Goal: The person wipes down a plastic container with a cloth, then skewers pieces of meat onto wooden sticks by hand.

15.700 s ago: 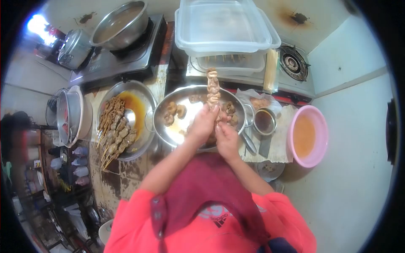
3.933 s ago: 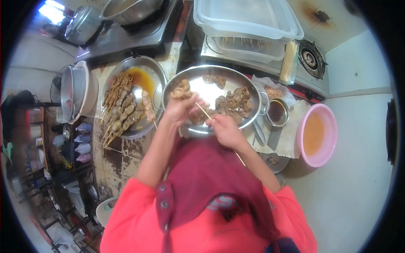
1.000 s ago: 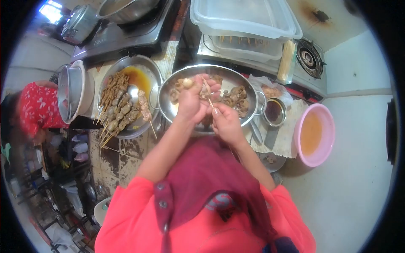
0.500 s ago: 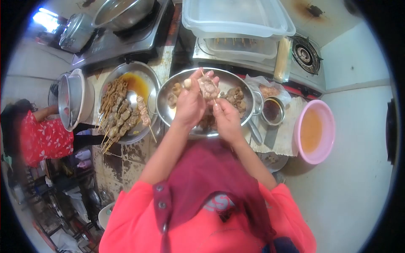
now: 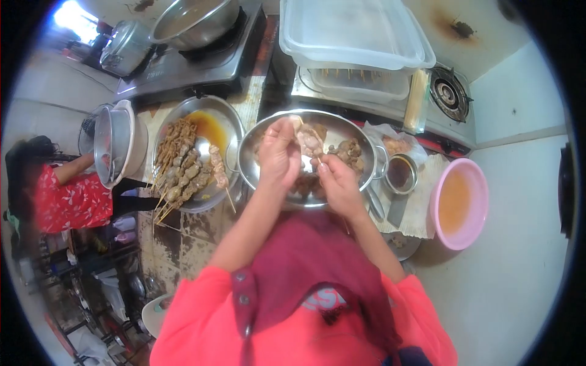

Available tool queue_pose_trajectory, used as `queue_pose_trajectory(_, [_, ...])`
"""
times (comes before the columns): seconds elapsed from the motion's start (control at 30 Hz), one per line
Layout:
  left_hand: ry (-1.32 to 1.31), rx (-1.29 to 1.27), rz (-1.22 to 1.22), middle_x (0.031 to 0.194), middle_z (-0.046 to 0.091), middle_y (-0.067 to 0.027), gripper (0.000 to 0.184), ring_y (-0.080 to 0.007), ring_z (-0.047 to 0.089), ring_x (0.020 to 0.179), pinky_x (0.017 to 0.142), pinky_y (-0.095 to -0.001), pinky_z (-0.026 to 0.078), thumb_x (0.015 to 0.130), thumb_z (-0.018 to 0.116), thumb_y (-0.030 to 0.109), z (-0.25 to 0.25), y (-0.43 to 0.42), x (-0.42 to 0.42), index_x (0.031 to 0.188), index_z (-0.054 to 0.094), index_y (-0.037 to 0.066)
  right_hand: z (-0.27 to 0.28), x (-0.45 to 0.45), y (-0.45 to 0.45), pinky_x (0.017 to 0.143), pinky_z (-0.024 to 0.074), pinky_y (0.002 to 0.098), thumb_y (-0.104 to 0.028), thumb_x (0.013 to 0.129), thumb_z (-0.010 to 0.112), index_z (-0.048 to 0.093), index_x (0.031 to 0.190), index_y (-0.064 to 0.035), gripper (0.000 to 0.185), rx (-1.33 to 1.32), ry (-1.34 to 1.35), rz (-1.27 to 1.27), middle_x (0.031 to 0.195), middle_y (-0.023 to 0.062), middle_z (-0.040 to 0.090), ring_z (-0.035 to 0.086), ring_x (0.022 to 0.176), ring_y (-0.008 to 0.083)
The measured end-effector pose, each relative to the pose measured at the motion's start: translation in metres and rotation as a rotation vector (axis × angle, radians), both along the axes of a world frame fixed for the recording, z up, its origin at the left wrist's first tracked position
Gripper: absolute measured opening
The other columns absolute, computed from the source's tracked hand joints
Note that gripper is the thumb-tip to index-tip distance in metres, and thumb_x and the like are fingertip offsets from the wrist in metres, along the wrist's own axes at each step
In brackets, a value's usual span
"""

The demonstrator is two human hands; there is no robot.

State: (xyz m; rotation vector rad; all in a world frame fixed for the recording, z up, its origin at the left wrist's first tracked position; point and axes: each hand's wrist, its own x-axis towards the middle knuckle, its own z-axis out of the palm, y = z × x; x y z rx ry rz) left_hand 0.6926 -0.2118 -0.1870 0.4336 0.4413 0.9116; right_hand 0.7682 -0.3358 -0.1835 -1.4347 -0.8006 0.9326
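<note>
Over the steel pan (image 5: 244, 160), my right hand (image 5: 339, 183) pinches a thin skewer just below a pale, folded piece of meat (image 5: 310, 141). My left hand (image 5: 279, 155) is closed at the upper left of that meat, with a light-coloured piece between its fingertips at the skewer's tip. Brown pieces of meat (image 5: 349, 152) lie in the pan to the right of my hands. Left of the pan, a round steel basin (image 5: 229, 113) holds several loaded skewers (image 5: 186, 177) and some orange-brown liquid. One paler skewer (image 5: 218, 166) rests at its right side.
Clear plastic tubs (image 5: 354, 36) are stacked at the back, beside bundled sticks (image 5: 417, 100) and a burner (image 5: 448, 93). A cup of dark sauce (image 5: 400, 174), a knife (image 5: 398, 210) and a pink basin (image 5: 434, 204) are on the right. Another person (image 5: 73, 195) stands at the left.
My left hand's fingers have moved from spread behind the meat to closed near the skewer's tip. The other person has come into view at the left. The camera view has shifted slightly.
</note>
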Motion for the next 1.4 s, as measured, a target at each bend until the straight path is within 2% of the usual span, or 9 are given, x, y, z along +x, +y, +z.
queue_pose_trajectory(0.07, [0.031, -0.020, -0.019, 0.090, 0.062, -0.0042, 0.013, -0.0138, 0.058, 0.085, 0.080, -0.0281, 0.046, 0.082, 0.063, 0.012, -0.001, 0.002, -0.002, 0.092, 0.056, 0.007, -0.001, 0.002, 0.000, 0.063, 0.0418, 0.0274, -0.013, 0.091, 0.046, 0.058, 0.101, -0.0008, 0.020, 0.066, -0.109, -0.037, 0.069, 0.0074, 0.053, 0.049, 0.066, 0.0112])
queue_pose_trajectory(0.17, [0.018, -0.084, -0.129, 0.094, 0.061, -0.0055, 0.015, -0.0154, 0.057, 0.089, 0.082, -0.0298, 0.045, 0.084, 0.061, 0.015, -0.005, 0.001, -0.006, 0.097, 0.057, 0.007, 0.006, 0.001, -0.001, 0.061, 0.0362, 0.0184, -0.012, 0.092, 0.045, 0.056, 0.098, 0.0017, 0.019, 0.080, -0.082, -0.023, 0.075, -0.0027, 0.051, 0.043, 0.068, 0.0033])
queue_pose_trajectory(0.43, [-0.142, -0.314, -0.250, 0.100, 0.058, -0.0071, 0.017, -0.0204, 0.054, 0.097, 0.089, -0.0370, 0.043, 0.086, 0.058, 0.013, -0.011, -0.006, -0.007, 0.101, 0.054, 0.008, -0.002, 0.003, -0.003, 0.059, 0.0365, 0.0189, -0.012, 0.092, 0.045, 0.056, 0.099, 0.0016, 0.019, 0.063, -0.091, -0.016, 0.073, -0.0033, 0.050, 0.043, 0.066, 0.0033])
queue_pose_trajectory(0.67, [-0.060, -0.147, -0.125, 0.103, 0.060, -0.0075, 0.018, -0.0187, 0.055, 0.098, 0.089, -0.0351, 0.043, 0.087, 0.056, 0.012, -0.011, -0.001, -0.002, 0.104, 0.056, 0.006, 0.006, 0.001, -0.006, 0.062, 0.0407, 0.0220, -0.011, 0.091, 0.046, 0.056, 0.099, 0.0015, 0.018, 0.004, -0.202, 0.006, 0.076, 0.0008, 0.056, 0.049, 0.069, 0.0062])
queue_pose_trajectory(0.77, [-0.024, -0.086, -0.067, 0.100, 0.060, -0.0079, 0.014, -0.0182, 0.057, 0.096, 0.087, -0.0345, 0.045, 0.086, 0.057, 0.008, -0.001, -0.004, 0.000, 0.099, 0.054, 0.007, 0.003, -0.001, -0.004, 0.055, 0.0411, 0.0308, -0.014, 0.091, 0.046, 0.057, 0.097, -0.0023, 0.017, 0.050, -0.264, -0.059, 0.062, 0.0145, 0.049, 0.048, 0.055, 0.0177])
queue_pose_trajectory(0.93, [0.093, 0.051, 0.015, 0.094, 0.060, -0.0121, 0.017, -0.0194, 0.059, 0.089, 0.079, -0.0320, 0.050, 0.084, 0.057, 0.001, 0.013, -0.006, 0.004, 0.097, 0.047, 0.006, 0.011, 0.002, -0.003, 0.054, 0.0420, 0.0339, -0.013, 0.089, 0.047, 0.056, 0.096, -0.0027, 0.016, 0.016, -0.310, -0.084, 0.063, 0.0180, 0.051, 0.054, 0.054, 0.0262])
queue_pose_trajectory(1.03, [0.158, 0.101, 0.117, 0.092, 0.061, -0.0068, 0.012, -0.0128, 0.060, 0.084, 0.072, -0.0206, 0.050, 0.082, 0.059, -0.001, 0.023, -0.010, 0.009, 0.090, 0.051, 0.005, 0.017, 0.001, -0.002, 0.053, 0.0425, 0.0354, -0.012, 0.089, 0.047, 0.057, 0.096, -0.0029, 0.015, 0.025, -0.363, -0.101, 0.063, 0.0188, 0.052, 0.056, 0.055, 0.0298])
queue_pose_trajectory(1.37, [0.076, -0.047, 0.100, 0.094, 0.060, -0.0106, 0.009, -0.0236, 0.058, 0.096, 0.081, -0.0357, 0.050, 0.085, 0.054, 0.001, 0.010, 0.006, 0.001, 0.092, 0.052, 0.007, 0.021, 0.000, -0.001, 0.055, 0.0430, 0.0401, -0.011, 0.086, 0.048, 0.057, 0.092, -0.0023, 0.014, 0.043, -0.389, -0.051, 0.066, 0.0217, 0.054, 0.057, 0.064, 0.0391])
queue_pose_trajectory(1.4, [0.073, -0.036, 0.093, 0.094, 0.061, -0.0107, 0.009, -0.0235, 0.059, 0.095, 0.080, -0.0354, 0.051, 0.085, 0.055, 0.000, 0.010, 0.007, 0.001, 0.092, 0.053, 0.007, 0.021, 0.002, -0.001, 0.056, 0.0430, 0.0363, -0.011, 0.087, 0.048, 0.057, 0.094, -0.0012, 0.015, 0.011, -0.397, -0.020, 0.067, 0.0193, 0.054, 0.056, 0.063, 0.0309])
